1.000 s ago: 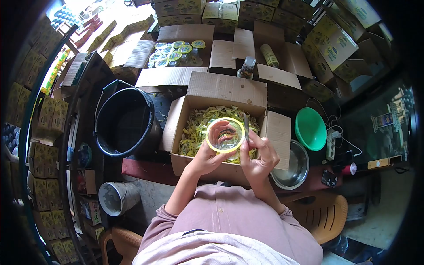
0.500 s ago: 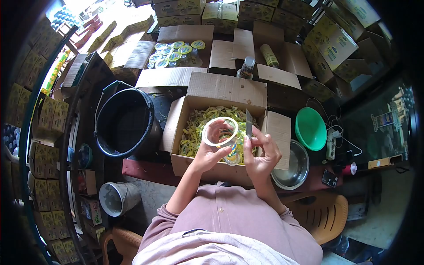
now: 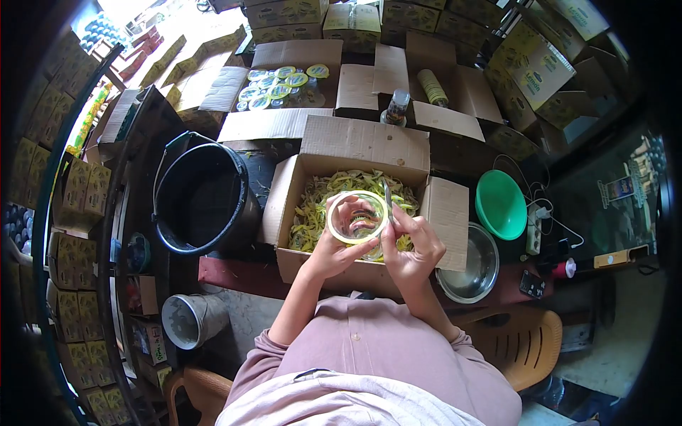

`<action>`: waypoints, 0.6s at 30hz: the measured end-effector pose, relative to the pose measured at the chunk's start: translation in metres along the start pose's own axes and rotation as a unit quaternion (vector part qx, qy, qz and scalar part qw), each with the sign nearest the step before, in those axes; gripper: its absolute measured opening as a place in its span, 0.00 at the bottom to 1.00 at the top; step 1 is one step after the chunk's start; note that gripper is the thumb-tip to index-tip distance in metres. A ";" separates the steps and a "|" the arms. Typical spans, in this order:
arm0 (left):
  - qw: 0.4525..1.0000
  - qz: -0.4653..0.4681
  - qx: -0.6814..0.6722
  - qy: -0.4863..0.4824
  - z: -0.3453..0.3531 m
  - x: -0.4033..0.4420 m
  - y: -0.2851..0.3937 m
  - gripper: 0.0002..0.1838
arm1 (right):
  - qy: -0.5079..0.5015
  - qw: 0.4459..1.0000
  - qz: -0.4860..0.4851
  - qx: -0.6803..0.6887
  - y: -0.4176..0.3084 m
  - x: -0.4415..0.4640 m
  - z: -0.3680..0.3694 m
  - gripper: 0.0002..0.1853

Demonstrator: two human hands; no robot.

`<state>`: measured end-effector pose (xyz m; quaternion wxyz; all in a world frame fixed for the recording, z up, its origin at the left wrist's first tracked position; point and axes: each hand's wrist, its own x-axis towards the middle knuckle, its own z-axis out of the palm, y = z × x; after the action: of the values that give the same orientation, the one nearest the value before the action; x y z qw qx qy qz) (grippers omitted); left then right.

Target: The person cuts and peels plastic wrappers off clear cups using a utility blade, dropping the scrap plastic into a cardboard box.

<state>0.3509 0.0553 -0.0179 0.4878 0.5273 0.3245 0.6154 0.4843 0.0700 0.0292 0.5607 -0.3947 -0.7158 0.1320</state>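
My left hand (image 3: 332,248) is wrapped round a clear plastic cup (image 3: 357,238), its round rim tilted up toward me. In my right hand (image 3: 414,248) is a knife (image 3: 387,197), pinched between thumb and fingers with its blade pointing up and away. The blade stands against or very close to the right side of the cup's rim; contact is hard to make out. Below both hands lies an open cardboard box (image 3: 366,142) filled with yellow-green strips (image 3: 305,213) that look like plastic trimmings.
Left of the box stands a black bucket (image 3: 158,206); a grey bucket (image 3: 177,323) is lower down. On the right are a green basin (image 3: 501,206) and a metal bowl (image 3: 483,263). Lidded cups (image 3: 277,91) fill a box behind, near a jar (image 3: 398,106) and stacked cups (image 3: 432,86).
The knife has moved left to the cup's rim, and my right hand has come closer to my left. The cup has turned so its opening faces me more.
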 end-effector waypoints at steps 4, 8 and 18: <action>1.000 0.009 0.007 -0.029 0.002 -0.002 0.000 0.39 | 0.001 1.000 0.018 0.008 0.002 0.005 -0.001 0.18; 0.999 -0.015 -0.019 -0.025 0.002 -0.002 0.000 0.39 | 0.000 0.999 0.038 0.031 0.007 0.004 -0.002 0.18; 0.994 -0.006 -0.109 0.027 -0.003 -0.002 -0.013 0.32 | 0.004 0.999 0.052 0.013 -0.001 -0.001 -0.006 0.17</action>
<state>0.3513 0.0577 -0.0317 0.5371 0.4524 0.2720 0.6579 0.4896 0.0668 0.0309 0.5613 -0.4243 -0.6902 0.1686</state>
